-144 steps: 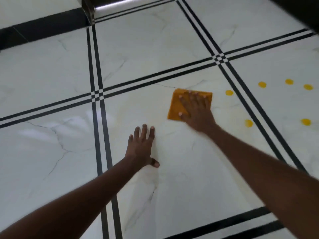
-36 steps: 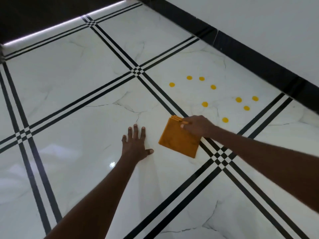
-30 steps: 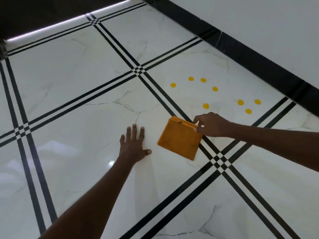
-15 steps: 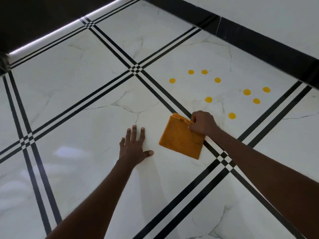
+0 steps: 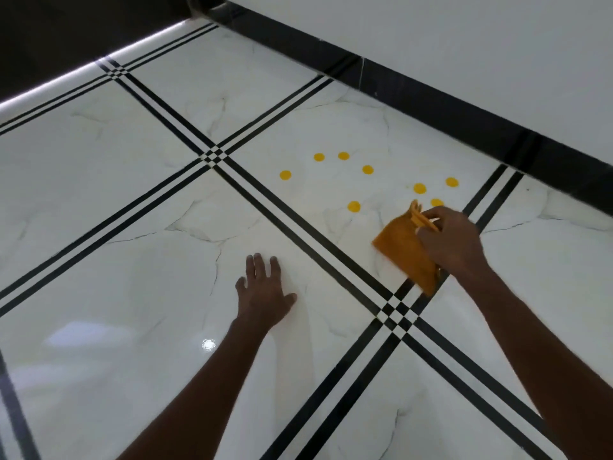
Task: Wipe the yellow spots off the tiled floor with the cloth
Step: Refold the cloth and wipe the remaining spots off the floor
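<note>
1. Leftmost, the glossy white marble-patterned tiled floor (image 5: 99,200) runs to a lit strip against a dark surface at its far left edge; double black lines cross it in a grid.
2. Nearer the middle, the left hand (image 5: 263,295) lies palm down on a white tile, fingers (image 5: 257,265) extended and slightly spread, thumb out to the right, holding nothing.
3. Just right of that hand, a pair of black lines runs diagonally toward a checkered crossing (image 5: 399,313) of the lines.
4. Beyond the lines, on the next tile, eight round yellow spots (image 5: 354,206) are visible, scattered toward the black skirting (image 5: 464,114) along the floor's far edge, below a white wall (image 5: 497,44).
5. Further right, the folded orange-yellow cloth (image 5: 403,252) lies on that same tile, its near corner reaching the line crossing and its far end just beside the closest spots.
6. Rightmost, the right hand (image 5: 452,242) covers the cloth's right part, fingers curled and pinching its folded layers at the far end, where the edges lift slightly; the hand is a little blurred.
</note>
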Demonstrator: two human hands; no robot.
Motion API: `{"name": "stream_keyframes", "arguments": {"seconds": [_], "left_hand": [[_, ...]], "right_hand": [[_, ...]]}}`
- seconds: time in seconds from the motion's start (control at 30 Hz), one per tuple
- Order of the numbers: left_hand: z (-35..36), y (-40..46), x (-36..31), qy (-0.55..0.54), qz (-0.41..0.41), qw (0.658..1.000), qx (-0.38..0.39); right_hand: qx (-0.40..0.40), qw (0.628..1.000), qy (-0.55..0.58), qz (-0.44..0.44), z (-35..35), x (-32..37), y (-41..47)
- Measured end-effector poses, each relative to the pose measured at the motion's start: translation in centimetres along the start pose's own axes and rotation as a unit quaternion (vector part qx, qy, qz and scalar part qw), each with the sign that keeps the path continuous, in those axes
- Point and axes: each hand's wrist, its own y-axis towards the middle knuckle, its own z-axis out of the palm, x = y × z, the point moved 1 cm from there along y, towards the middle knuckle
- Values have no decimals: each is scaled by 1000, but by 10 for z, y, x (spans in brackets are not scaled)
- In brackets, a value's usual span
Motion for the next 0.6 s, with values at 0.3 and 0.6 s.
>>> {"name": "stream_keyframes", "arguments": {"seconds": [0.3,0.6], "left_hand": [[13,-4,-3,39,1,999,-7],[-11,9,-8,53,39,997,-31]], "right_hand": [[27,979,-135,-151,63,-11,-11],[-5,946,-316,-77,71,-134,-4]]}}
